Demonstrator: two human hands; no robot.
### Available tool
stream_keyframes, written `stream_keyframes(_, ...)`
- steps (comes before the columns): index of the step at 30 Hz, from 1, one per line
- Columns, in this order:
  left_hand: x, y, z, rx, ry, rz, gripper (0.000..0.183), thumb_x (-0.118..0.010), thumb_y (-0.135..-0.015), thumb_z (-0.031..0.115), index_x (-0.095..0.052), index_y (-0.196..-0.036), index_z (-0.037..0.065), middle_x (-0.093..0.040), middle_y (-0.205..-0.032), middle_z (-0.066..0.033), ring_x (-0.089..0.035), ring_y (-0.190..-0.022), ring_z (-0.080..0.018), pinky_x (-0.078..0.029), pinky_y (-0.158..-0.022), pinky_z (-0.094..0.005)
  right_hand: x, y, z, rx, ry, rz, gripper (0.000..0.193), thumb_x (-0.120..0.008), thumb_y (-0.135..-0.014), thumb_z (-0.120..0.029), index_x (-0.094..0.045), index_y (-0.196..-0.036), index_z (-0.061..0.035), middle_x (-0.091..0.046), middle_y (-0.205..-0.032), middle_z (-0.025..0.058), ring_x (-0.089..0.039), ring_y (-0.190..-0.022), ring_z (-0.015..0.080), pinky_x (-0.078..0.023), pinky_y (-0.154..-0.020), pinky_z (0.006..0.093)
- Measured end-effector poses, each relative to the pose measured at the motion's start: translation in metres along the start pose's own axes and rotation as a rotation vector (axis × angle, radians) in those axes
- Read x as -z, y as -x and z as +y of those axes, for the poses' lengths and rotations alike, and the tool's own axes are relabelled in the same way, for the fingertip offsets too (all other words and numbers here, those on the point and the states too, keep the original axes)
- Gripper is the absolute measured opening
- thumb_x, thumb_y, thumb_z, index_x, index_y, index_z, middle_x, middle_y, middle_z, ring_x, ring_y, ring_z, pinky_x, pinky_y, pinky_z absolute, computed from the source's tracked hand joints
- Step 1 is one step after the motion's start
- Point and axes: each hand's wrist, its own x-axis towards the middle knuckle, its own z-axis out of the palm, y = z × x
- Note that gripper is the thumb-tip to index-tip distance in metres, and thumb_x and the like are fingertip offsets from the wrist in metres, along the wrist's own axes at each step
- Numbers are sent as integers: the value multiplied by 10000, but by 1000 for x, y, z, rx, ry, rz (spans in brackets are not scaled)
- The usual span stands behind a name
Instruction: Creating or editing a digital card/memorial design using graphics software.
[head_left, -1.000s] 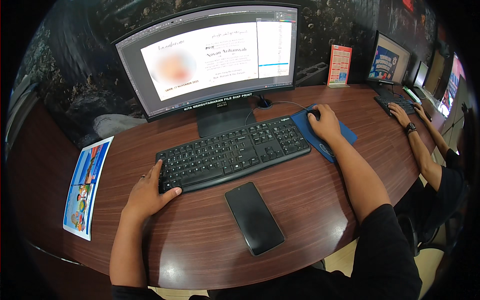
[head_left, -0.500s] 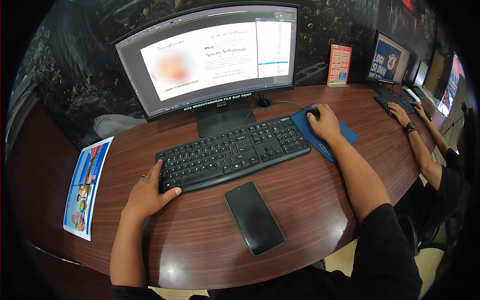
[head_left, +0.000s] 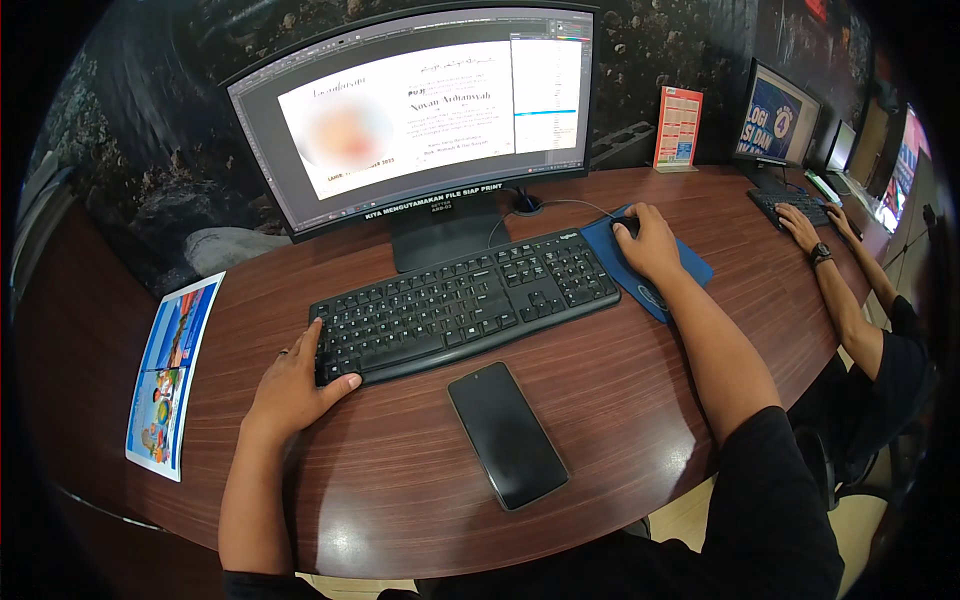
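Observation:
My left hand [head_left: 292,385] lies at the left end of a black keyboard [head_left: 465,305], fingers stretched along its side edge and thumb apart by the front corner. My right hand [head_left: 648,245] is curled over a dark computer mouse [head_left: 628,226], which it mostly covers. Under the mouse is a blue mouse pad [head_left: 692,264]. Behind the keyboard stands a monitor [head_left: 260,140], showing a white card layout with a blurred round picture. A list panel with one blue-highlighted row is on the screen's right.
A dark smartphone [head_left: 508,435] lies on the brown wooden desk [head_left: 390,450], in front of the keyboard. Colourful printed sheets [head_left: 172,385] lie at left. A small red calendar stand [head_left: 678,130] is at the back right. Farther right, another person's hands [head_left: 800,225] are at a second keyboard.
The blue highlight in the on-screen list has moved up a little. Both hands stay in the same places.

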Motion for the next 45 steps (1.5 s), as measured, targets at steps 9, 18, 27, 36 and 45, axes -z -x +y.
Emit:
stream_keyframes(9, -1, 0, 1, -19, 17, 31, 1066, -784, -857, 572, -312, -1638, 20, -532, -1500, -342, -521, -1404, -480, -419, -1176, -497, 1, 0, -1, -18, -12, -9, 350, -727, -916, -271, -642, -1161, -35, -663, -1227, 191, -624, -1184, 405, -492, -1025, 489)
stream_keyframes(18, 0, 0, 1, -23, 5, 32, 1055, -779, -862, 573, -312, -1641, 35, -546, -1485, -341, -544, -1383, -478, -435, -1158, -504, 0, 0, 0, -2, 22, 0, 402, -713, -922, -284, -667, -1233, -33, -659, -1279, 201, -616, -1215, 416, -490, -1051, 495)
stream_keyframes(27, -4, -1, -2, -24, -33, 47, 1051, -773, -865, 586, -307, -1649, 63, -558, -1460, -352, -560, -1365, -481, -445, -1147, -508, 2, 0, -2, -25, 31, -30, 398, -708, -926, -293, -680, -1227, -34, -658, -1285, 193, -613, -1225, 409, -490, -1058, 491)
stream_keyframes(36, -2, 0, 0, 1, -13, 23, 1048, -772, -870, 582, -296, -1657, 82, -582, -1423, -353, -575, -1341, -490, -451, -1137, -510, 5, -4, -2, -26, -63, 34, 344, -725, -919, -255, -661, -1175, -34, -662, -1233, 186, -623, -1181, 409, -496, -1025, 489)
stream_keyframes(45, 5, 2, 12, 38, -2, -10, 1068, -764, -866, 613, -320, -1636, 21, -542, -1516, -299, -537, -1388, -473, -429, -1168, -497, 2, 0, 1, -14, -3, 13, 394, -714, -926, -274, -664, -1230, -29, -652, -1291, 193, -618, -1214, 413, -488, -1059, 491)
